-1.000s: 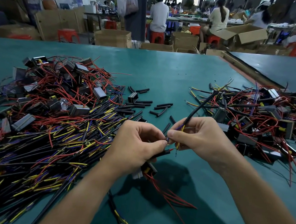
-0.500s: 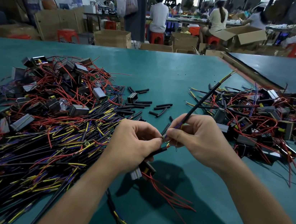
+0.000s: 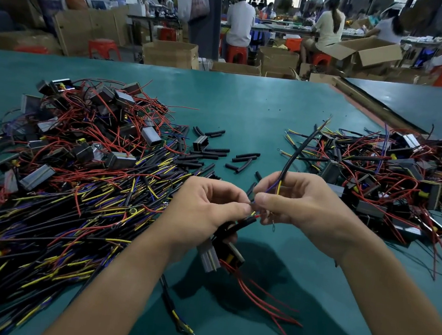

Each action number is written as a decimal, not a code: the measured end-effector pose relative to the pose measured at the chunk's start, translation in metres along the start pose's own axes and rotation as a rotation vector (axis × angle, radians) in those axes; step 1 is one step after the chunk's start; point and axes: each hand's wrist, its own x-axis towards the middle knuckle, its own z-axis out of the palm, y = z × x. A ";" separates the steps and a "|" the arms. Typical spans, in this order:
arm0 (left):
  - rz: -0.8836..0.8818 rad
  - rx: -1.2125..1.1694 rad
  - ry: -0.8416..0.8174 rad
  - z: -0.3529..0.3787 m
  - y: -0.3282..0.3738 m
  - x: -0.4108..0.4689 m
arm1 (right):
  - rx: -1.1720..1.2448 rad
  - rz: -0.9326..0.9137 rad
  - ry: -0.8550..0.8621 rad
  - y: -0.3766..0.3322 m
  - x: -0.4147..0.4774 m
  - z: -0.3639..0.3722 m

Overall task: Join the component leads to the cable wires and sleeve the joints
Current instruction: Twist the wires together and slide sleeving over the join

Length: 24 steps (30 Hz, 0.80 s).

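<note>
Now, through the head camera, I am watching my left hand gripping the boxy black-and-grey component, hanging at its five o'clock, and my right hand pinching the black sheathed cable, its long axis running toward one o'clock; their wire ends are meeting between both thumbs.

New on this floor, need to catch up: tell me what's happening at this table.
A person is wiring by hand at a green table. The left hand holds a small component, red leads trailing below, and pinches wire ends against the right hand, which grips a black cable by its coloured wires. That joint looks unfinished; a black sleeve sits just below it. Loose sleeves lie beyond, between the left heap and right heap of parts.
</note>
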 end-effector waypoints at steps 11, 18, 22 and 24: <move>-0.175 -0.153 -0.192 -0.010 0.000 0.000 | -0.125 -0.128 -0.121 -0.004 -0.005 -0.002; -0.152 -0.200 -0.313 -0.010 0.001 -0.002 | -0.046 -0.130 -0.119 -0.003 -0.004 0.000; -0.157 -0.228 -0.305 -0.011 0.002 -0.001 | -0.031 -0.143 -0.135 -0.003 -0.005 -0.005; -0.159 -0.228 -0.293 -0.011 0.002 -0.001 | -0.035 -0.144 -0.157 -0.004 -0.006 -0.005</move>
